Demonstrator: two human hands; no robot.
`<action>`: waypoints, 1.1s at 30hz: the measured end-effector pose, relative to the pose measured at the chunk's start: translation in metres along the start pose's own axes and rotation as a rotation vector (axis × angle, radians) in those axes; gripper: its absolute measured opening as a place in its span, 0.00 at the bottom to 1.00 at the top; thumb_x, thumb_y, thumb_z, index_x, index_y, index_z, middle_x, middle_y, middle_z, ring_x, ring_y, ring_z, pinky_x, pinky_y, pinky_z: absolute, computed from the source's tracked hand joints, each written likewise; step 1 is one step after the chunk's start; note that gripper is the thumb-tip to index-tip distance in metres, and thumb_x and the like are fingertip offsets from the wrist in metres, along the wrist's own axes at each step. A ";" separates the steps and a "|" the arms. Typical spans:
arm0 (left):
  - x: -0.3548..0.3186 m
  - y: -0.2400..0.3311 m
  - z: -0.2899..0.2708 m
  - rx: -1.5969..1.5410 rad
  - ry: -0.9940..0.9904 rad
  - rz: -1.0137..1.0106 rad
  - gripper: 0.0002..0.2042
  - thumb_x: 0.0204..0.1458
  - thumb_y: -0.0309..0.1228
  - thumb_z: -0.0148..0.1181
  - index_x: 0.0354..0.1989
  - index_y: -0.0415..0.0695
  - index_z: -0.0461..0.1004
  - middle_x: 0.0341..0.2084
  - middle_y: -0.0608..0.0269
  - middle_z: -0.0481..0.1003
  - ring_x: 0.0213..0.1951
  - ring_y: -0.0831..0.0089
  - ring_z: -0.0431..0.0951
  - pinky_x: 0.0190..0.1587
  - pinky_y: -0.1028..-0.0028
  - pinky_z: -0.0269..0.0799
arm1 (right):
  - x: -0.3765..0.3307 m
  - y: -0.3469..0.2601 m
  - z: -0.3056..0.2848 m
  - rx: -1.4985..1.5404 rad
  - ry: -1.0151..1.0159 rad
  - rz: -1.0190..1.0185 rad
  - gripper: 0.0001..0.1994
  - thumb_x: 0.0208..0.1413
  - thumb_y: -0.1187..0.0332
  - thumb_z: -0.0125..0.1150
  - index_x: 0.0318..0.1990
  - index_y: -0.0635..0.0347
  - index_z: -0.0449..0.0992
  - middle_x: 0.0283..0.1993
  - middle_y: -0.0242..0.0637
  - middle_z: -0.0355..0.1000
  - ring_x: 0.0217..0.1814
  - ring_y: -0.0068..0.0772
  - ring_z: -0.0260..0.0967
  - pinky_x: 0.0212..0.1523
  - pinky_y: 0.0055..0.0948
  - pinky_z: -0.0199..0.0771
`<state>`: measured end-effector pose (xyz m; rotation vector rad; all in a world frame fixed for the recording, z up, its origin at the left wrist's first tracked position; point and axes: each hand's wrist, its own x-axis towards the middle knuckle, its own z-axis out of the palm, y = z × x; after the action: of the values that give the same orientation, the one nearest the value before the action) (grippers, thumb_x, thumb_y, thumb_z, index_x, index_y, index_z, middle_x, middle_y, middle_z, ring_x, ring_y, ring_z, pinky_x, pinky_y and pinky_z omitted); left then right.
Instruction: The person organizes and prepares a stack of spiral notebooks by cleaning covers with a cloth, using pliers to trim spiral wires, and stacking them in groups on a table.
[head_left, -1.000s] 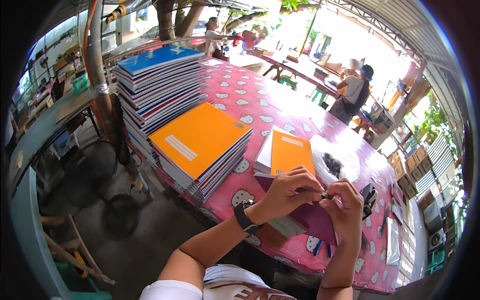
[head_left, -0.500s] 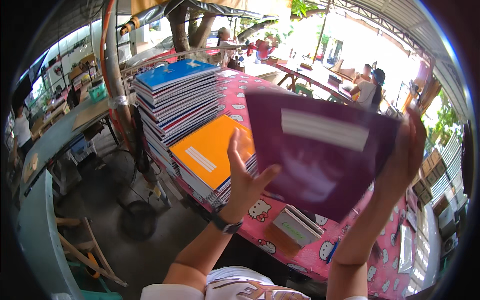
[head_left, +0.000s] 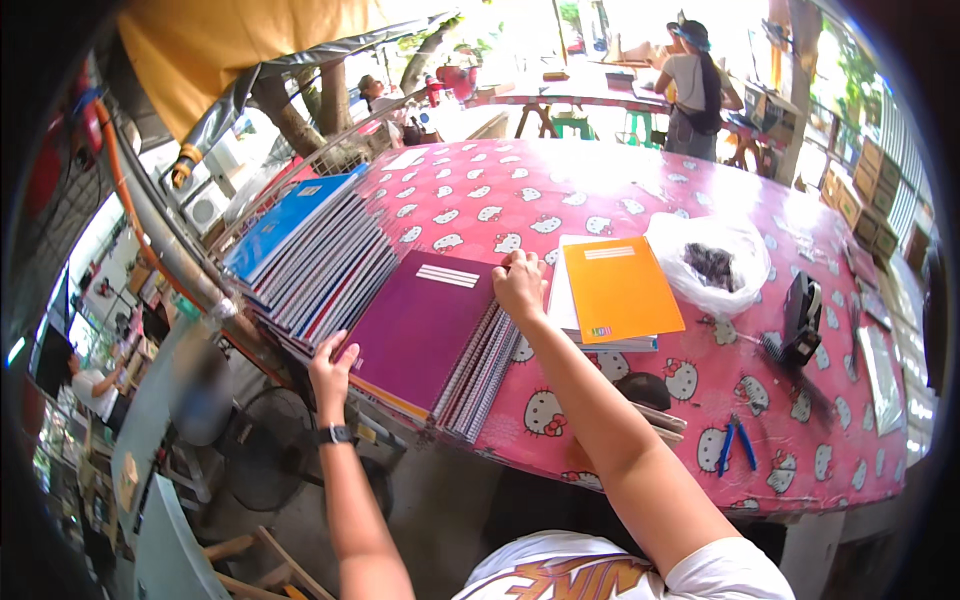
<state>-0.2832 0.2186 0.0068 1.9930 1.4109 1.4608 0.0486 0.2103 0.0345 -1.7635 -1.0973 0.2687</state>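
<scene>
So there's a purple spiral notebook (head_left: pixel 420 325) sitting on top of a stack of spiral notebooks (head_left: pixel 478 375) at the centre-left of the frame, on the near edge of the desk (head_left: pixel 600 190) with its pink cat-print cloth. Left hand (head_left: pixel 333 368) is clamped on the notebook's lower left corner, fingers curled over the edge. Right hand (head_left: pixel 520 283) rests on the upper right corner, fingers bent and pressing down on it. Just left of that is a taller pile topped with a blue notebook (head_left: pixel 285 225). Right beside the purple one sits an orange notebook (head_left: pixel 618 288) on a small white stack. Further right: a clear plastic bag (head_left: pixel 712 262) with something dark in it, a black tape dispenser (head_left: pixel 802 318), and blue-handled pliers (head_left: pixel 735 445) lower right.
</scene>
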 end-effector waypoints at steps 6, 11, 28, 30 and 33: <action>-0.013 0.010 0.045 -0.320 0.254 -0.136 0.17 0.57 0.37 0.51 0.42 0.33 0.74 0.37 0.56 0.77 0.37 0.72 0.75 0.42 0.75 0.70 | -0.001 0.036 0.022 0.669 0.138 0.021 0.10 0.51 0.65 0.52 0.35 0.63 0.74 0.30 0.39 0.74 0.32 0.34 0.70 0.36 0.30 0.68; -0.017 0.040 0.052 -0.662 0.416 -0.368 0.21 0.59 0.41 0.46 0.38 0.29 0.74 0.33 0.55 0.76 0.35 0.71 0.75 0.39 0.75 0.72 | 0.004 0.033 0.037 0.761 0.321 -0.055 0.11 0.54 0.65 0.51 0.37 0.63 0.75 0.25 0.37 0.72 0.27 0.26 0.68 0.31 0.26 0.67; -0.032 0.025 0.062 -0.524 0.430 -0.265 0.26 0.61 0.49 0.31 0.47 0.36 0.65 0.42 0.53 0.70 0.43 0.67 0.72 0.48 0.66 0.69 | -0.004 0.034 0.031 0.785 0.168 -0.004 0.11 0.54 0.64 0.54 0.33 0.65 0.73 0.22 0.37 0.68 0.24 0.26 0.64 0.28 0.26 0.63; -0.033 0.023 0.060 -0.686 0.366 -0.258 0.25 0.61 0.51 0.31 0.47 0.40 0.64 0.43 0.54 0.69 0.44 0.68 0.70 0.48 0.65 0.69 | -0.004 0.039 0.028 0.720 0.118 -0.125 0.13 0.54 0.63 0.53 0.38 0.64 0.73 0.28 0.39 0.72 0.29 0.31 0.70 0.33 0.28 0.67; -0.034 0.027 0.059 -0.754 0.329 -0.296 0.25 0.61 0.51 0.31 0.47 0.40 0.64 0.43 0.55 0.69 0.46 0.68 0.69 0.50 0.64 0.68 | -0.010 0.041 0.026 0.711 0.027 -0.034 0.15 0.55 0.62 0.53 0.43 0.64 0.72 0.37 0.43 0.73 0.39 0.36 0.71 0.41 0.29 0.67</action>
<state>-0.2196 0.1947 -0.0196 1.0778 0.9740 1.8583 0.0496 0.2147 -0.0151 -1.1076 -0.8634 0.5372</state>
